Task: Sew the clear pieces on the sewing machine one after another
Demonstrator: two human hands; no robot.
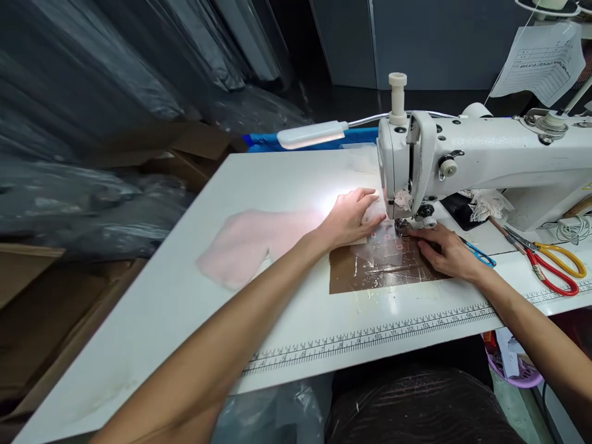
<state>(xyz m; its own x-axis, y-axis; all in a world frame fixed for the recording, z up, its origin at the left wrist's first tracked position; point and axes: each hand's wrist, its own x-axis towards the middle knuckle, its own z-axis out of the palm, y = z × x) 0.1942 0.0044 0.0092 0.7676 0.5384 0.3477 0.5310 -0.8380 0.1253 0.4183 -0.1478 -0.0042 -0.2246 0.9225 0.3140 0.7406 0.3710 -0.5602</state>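
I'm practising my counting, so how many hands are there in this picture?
2. The left hand is left of the presser foot, and the right hand is to its right, fingers over the brown sheet. No others show.

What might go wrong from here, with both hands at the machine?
The right hand has fingertips close beside the presser foot, so a finger might get caught. The sheer fabric looks thin and could pucker or slip near the left hand. The blue-handled tool beside the right hand might get knocked.
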